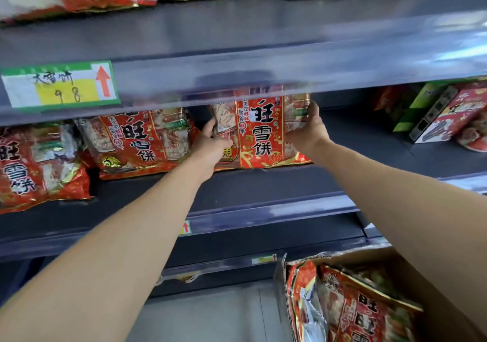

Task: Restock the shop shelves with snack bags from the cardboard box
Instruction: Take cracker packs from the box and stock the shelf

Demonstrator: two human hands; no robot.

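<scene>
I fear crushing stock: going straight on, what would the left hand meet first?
Probably the snack bag, whose left edge the left hand holds; beyond that, depth is unclear.

This is a shop: dark grey metal shelves (263, 183) carry clear plastic price rails (290, 72), one holding a green-edged paper label (60, 86) with a handwritten number. Identical red foil snack bags (137, 141) line them, with more in a brown cardboard box (363, 257).

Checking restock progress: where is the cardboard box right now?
In the head view, the cardboard box sits bottom right, below the shelves and under the right forearm, with red snack bags inside.
</scene>
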